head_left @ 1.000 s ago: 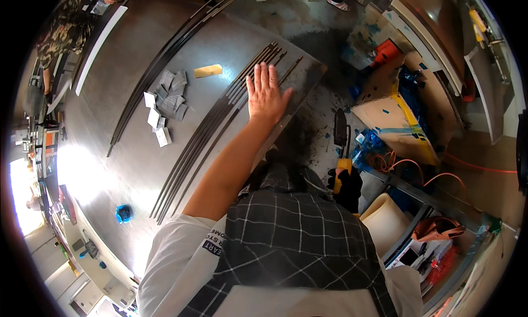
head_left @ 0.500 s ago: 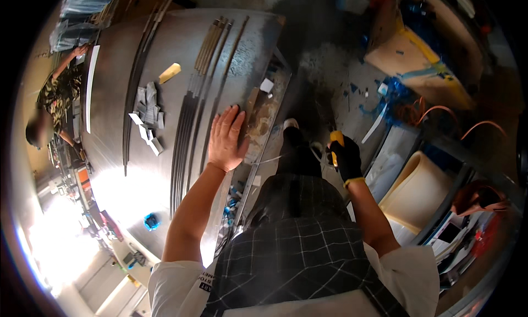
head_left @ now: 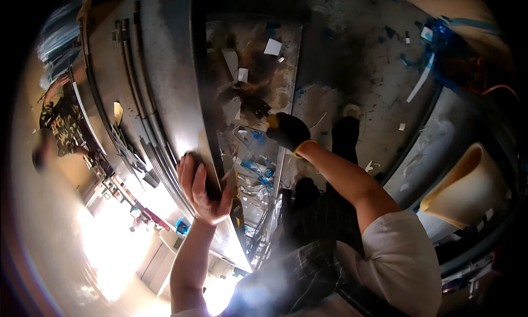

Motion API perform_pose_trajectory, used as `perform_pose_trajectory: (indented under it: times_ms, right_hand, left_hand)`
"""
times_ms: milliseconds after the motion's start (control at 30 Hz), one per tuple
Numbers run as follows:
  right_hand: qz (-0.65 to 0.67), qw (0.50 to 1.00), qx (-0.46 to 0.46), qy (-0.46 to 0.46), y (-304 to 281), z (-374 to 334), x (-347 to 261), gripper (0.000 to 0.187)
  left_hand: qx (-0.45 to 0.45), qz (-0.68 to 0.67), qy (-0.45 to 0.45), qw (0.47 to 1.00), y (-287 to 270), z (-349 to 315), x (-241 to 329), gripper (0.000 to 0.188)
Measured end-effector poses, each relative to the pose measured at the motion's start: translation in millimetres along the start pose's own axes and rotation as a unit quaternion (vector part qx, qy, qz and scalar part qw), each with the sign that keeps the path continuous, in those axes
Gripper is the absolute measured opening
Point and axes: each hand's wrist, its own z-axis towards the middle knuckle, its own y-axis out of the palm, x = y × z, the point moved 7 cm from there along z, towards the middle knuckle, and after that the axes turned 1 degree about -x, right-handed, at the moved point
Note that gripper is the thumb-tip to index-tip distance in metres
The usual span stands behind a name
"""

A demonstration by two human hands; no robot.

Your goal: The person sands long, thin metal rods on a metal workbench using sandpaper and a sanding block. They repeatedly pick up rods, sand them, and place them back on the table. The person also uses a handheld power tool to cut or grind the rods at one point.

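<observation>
My bare left hand (head_left: 202, 191) rests on the near edge of the metal table (head_left: 171, 80), fingers apart and slightly bent, the thumb beside the edge. My right hand (head_left: 290, 133), in a black glove with a yellow cuff, is closed round a yellow-handled tool. The tool's dark flat blade (head_left: 254, 105) reaches left over a low shelf (head_left: 283, 100) beside the table; its exact kind is unclear. White scraps (head_left: 273, 46) and blue bits (head_left: 258, 173) litter this shelf. Long dark rods (head_left: 144, 86) lie on the tabletop past my left hand.
At the far left a person in a camouflage top (head_left: 58, 119) stands across the table. A curled cream sheet (head_left: 456, 185) stands at the right. Blue plastic film (head_left: 437, 34) and scraps lie on the floor. Strong light glares at the lower left.
The view has swung down and toward the low shelf. My right hand has brought the yellow-handled tool left, over the shelf. My left hand has gone from flat on the tabletop to its edge.
</observation>
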Motion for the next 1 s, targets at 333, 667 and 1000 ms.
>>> perform_pose_trajectory:
  times_ms: [333, 667, 1000]
  right_hand:
    - [-0.135, 0.977, -0.12, -0.115, 186, 139, -83, 0.023]
    - [-0.115, 0.976, -0.181, -0.036, 118, 24, 17, 0.052]
    - [-0.263, 0.954, -0.139, 0.038, -35, -91, -6, 0.041]
  left_hand:
    - [-0.003, 0.014, -0.032, 0.999, -1, -17, -10, 0.076]
    - [0.068, -0.045, -0.019, 0.996, -5, -1, -2, 0.062]
    - [0.021, -0.066, -0.065, 0.995, -24, 3, 5, 0.065]
